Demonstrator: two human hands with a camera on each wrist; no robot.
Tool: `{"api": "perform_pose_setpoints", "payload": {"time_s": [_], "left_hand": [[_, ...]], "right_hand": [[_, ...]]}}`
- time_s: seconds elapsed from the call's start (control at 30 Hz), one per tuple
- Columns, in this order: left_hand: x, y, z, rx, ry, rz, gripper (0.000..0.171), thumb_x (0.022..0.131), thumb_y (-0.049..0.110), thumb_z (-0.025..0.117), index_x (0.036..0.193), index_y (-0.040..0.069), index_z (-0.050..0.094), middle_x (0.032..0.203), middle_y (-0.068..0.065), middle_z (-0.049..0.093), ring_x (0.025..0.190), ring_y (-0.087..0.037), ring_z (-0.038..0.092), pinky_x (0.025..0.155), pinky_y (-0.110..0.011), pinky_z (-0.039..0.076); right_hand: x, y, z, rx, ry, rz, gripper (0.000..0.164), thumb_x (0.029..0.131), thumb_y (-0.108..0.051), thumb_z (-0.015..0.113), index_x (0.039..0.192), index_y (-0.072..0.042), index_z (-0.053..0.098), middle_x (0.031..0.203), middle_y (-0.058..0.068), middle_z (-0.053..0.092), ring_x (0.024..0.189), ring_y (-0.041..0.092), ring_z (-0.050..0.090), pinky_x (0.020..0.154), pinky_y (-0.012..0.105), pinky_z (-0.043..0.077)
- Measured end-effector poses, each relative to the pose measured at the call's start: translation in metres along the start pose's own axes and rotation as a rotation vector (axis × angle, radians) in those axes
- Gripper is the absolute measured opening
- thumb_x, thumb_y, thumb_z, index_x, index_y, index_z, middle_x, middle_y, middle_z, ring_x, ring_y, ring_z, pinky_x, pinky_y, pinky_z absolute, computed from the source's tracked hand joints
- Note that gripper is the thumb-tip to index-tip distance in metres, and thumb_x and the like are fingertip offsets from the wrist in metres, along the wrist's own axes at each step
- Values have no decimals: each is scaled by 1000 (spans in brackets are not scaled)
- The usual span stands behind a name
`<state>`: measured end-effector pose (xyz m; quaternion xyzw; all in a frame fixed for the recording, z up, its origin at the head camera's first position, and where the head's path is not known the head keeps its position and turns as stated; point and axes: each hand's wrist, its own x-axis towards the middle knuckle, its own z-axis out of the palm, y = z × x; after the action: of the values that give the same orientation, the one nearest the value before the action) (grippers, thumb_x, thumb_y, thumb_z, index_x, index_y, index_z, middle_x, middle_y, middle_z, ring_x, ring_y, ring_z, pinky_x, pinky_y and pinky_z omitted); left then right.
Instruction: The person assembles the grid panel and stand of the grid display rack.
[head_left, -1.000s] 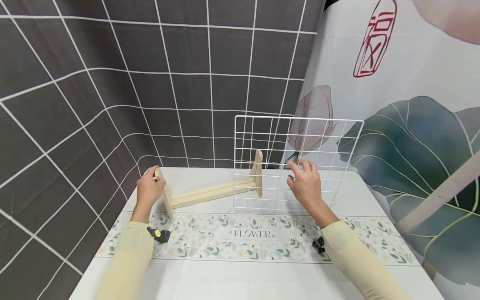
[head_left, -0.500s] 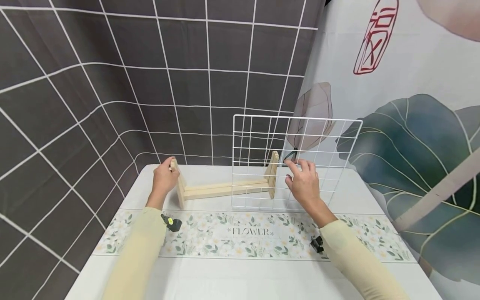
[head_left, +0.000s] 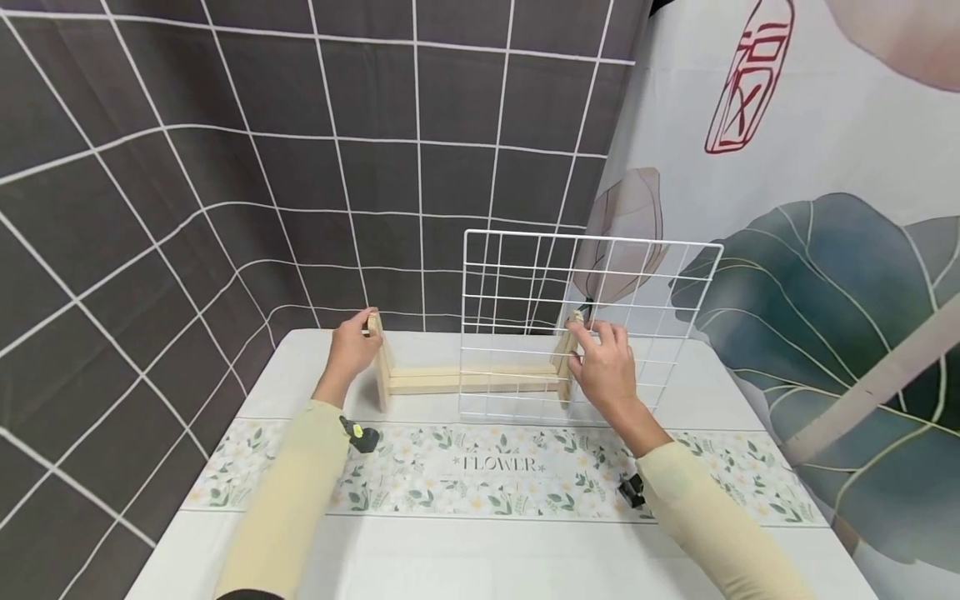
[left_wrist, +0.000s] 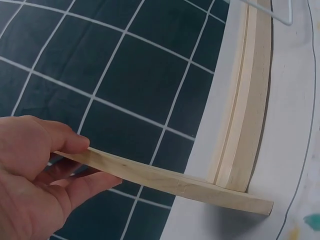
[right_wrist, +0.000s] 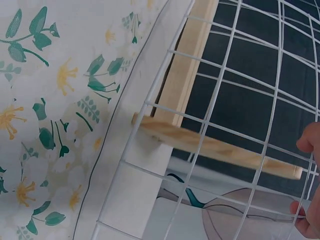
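A pale wooden stand (head_left: pixel 427 382), two end boards joined by a low crossbar, rests on the table. My left hand (head_left: pixel 352 346) pinches the top of its left end board (left_wrist: pixel 165 182), thumb above and fingers below in the left wrist view. A white wire grid panel (head_left: pixel 592 237) is propped up in front of the stand's right half. My right hand (head_left: pixel 609 371) holds the panel's wires by thumb and fingers, which show at the edge of the right wrist view. Through the grid I see the stand's right end board (right_wrist: pixel 215 145), close by those fingers. Whether they touch it is unclear.
A white table (head_left: pixel 480 558) carries a floral strip (head_left: pixel 502 492) printed "FLOWER" in front of the stand. Behind hangs a dark curtain (head_left: pixel 375 175) with white squares. A pale leaf-print curtain (head_left: pixel 810 292) hangs on the right.
My left hand has moved the stand to the right and straightened it, bringing its right end board behind my right hand. The panel and right hand stay nearly still.
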<state>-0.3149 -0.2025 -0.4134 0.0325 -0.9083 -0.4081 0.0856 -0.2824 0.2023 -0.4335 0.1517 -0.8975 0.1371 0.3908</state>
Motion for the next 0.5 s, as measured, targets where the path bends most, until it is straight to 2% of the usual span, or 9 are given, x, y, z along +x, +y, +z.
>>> {"api": "perform_pose_setpoints", "payload": {"time_s": [0.27, 0.5], "left_hand": [[2, 12, 13, -21, -28, -4, 59, 94, 2, 57, 151, 7, 47, 145, -26, 57, 130, -43, 58, 109, -52, 49], [6, 20, 24, -30, -45, 10, 60, 93, 3, 60, 152, 10, 48, 146, -23, 56, 135, -40, 55, 113, -51, 46]], "right_hand": [[0, -3, -2, 0, 5, -12, 53, 76, -5, 79, 126, -16, 67, 117, 21, 62, 107, 44, 55, 74, 56, 54], [-1, -4, -3, -9, -12, 12, 53, 77, -6, 79, 127, -17, 66, 117, 19, 61, 109, 43, 55, 75, 56, 54]]}}
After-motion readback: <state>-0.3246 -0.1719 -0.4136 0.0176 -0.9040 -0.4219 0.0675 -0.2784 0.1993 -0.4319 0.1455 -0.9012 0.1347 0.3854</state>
